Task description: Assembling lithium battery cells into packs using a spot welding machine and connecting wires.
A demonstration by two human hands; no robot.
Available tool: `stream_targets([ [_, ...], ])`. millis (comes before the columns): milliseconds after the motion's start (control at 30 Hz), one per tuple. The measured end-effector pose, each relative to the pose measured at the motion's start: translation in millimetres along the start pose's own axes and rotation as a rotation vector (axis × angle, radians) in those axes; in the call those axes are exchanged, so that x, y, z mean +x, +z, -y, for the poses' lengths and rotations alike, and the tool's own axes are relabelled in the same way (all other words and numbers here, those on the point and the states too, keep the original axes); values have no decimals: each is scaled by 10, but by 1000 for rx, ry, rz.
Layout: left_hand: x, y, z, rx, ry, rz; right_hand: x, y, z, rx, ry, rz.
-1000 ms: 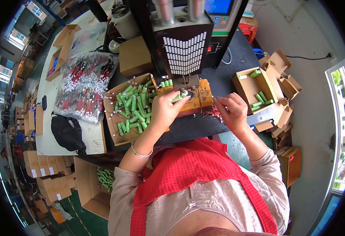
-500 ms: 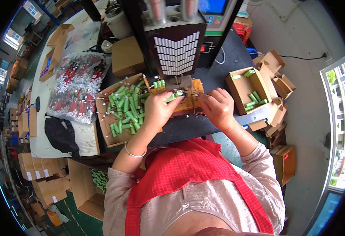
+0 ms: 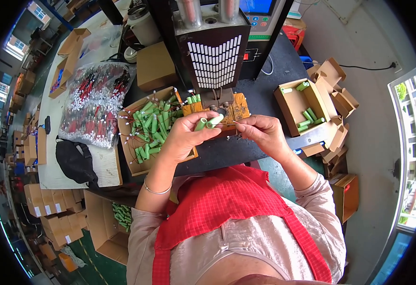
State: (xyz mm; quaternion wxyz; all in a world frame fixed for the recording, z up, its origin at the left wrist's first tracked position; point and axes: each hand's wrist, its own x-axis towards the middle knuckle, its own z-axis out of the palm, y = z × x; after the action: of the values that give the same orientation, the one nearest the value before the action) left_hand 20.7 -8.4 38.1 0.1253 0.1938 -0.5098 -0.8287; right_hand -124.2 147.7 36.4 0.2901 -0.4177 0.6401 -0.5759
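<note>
Two green cylindrical battery cells [image 3: 214, 121] are held side by side between the thumb and fingers of my left hand [image 3: 185, 135], their ends turned toward me. My right hand [image 3: 268, 135] pinches a thin wire lead [image 3: 234, 122] just to the right of the cells. Both hands are over the front of a worn orange-brown block [image 3: 239, 105] beneath the welding head [image 3: 216, 97] of a dark bench machine [image 3: 216, 59]. On the left, next to my left hand, a cardboard box [image 3: 137, 170] holds many green cells with wires attached.
An open cardboard box [image 3: 288, 114] with several green cells stands at the right. Behind the full box is a closed carton [image 3: 156, 66]. A clear bag of red and black wires [image 3: 91, 104] and a black pouch [image 3: 74, 161] lie on the left table.
Both hands have come toward me from under the welding head. The left hand has turned, so the ends of two cells now show. My right hand has moved slightly downward.
</note>
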Motion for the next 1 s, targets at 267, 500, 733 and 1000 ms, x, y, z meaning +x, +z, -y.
stream_targets([
  [267,122,32,97,652,400,-224,147,173,-3,145,175,-43],
  [500,190,12,264,727,583,-255,228,191,74,36,253,12],
  [733,236,10,263,831,627,-314,305,175,58,-1,289,46],
  [1000,270,-7,293,796,569,-289,337,165,13,-12,229,101],
])
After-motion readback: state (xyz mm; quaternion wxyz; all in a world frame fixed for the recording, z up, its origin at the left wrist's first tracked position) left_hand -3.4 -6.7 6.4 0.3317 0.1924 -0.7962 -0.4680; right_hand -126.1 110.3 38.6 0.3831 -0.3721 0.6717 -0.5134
